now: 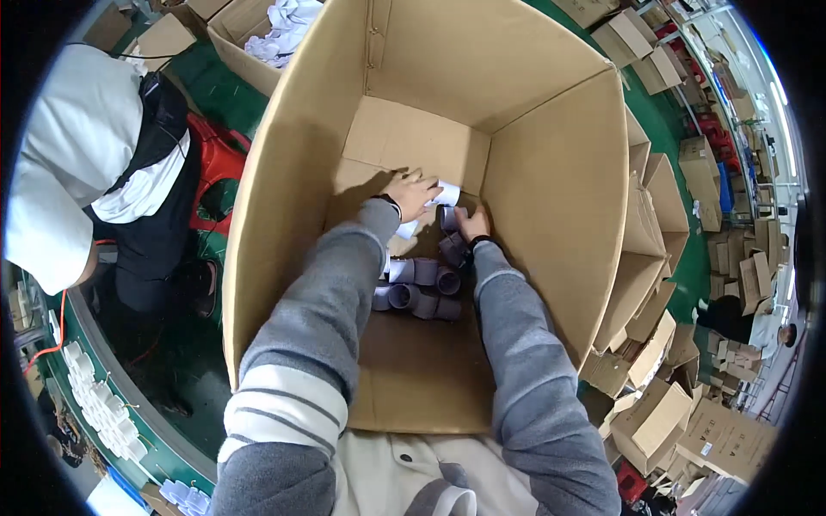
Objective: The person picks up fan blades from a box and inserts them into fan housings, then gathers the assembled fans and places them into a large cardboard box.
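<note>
Both my arms reach down into a deep cardboard box [404,378]. On its bottom lie several white plastic pipe fittings [425,272], short and tubular, some bent like elbows, grouped in rough rows. My left hand [411,193] has its fingers spread, the tips touching a brightly lit white fitting [446,193] at the far end of the group. Just to the right, my right hand [472,224] has its thumb and fingers against another pipe fitting [448,218]. Part of the left side of the group is hidden behind my left forearm.
Tall box walls [564,172] surround my arms. A person in a white top [77,129] is at the left, by a red stool [211,163] and a green-edged bench [112,344] holding white parts. Empty cartons [658,413] pile up at the right; another box [249,43] stands behind.
</note>
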### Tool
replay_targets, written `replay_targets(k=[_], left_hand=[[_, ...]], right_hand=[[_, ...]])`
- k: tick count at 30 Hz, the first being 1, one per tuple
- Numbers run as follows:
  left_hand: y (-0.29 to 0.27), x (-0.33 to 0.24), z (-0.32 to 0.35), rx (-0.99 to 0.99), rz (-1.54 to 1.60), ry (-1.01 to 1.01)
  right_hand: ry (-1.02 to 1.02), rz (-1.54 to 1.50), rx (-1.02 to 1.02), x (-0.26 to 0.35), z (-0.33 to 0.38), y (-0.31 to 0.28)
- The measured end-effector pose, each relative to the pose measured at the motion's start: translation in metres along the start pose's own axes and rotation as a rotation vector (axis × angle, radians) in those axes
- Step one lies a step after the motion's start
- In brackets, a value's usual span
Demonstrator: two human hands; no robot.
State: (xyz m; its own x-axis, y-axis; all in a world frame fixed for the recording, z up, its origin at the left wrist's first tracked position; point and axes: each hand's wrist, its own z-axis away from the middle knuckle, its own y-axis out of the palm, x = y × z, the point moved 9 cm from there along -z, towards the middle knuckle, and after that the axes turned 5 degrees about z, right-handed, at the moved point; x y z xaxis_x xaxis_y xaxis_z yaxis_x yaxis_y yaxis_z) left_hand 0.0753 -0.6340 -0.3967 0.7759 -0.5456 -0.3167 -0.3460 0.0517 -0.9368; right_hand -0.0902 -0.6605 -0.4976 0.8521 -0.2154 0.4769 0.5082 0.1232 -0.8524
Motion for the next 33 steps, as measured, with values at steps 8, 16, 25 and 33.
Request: replay_targets(k=[8,16,25,33], left_hand=[[0.074,0.049,0.01,0.457,-0.143,-0.344],[0.068,0.071,0.064,0.306,0.277,-0.696],[0.081,0.056,0.039,0.232,0.368,-0.577],[0.078,0.061,0.065,0.254,0.325,-0.601]], right_hand=[[-0.075,-0.054,0.201,0.041,0.002,0.039],[-0.065,-0.081,0.321,0.082,0.04,0.057],[-0.543,-0.275,0.354,0.099,0.057,0.044],[-0.562,-0.017,0.437,0.067,0.061,0.035]])
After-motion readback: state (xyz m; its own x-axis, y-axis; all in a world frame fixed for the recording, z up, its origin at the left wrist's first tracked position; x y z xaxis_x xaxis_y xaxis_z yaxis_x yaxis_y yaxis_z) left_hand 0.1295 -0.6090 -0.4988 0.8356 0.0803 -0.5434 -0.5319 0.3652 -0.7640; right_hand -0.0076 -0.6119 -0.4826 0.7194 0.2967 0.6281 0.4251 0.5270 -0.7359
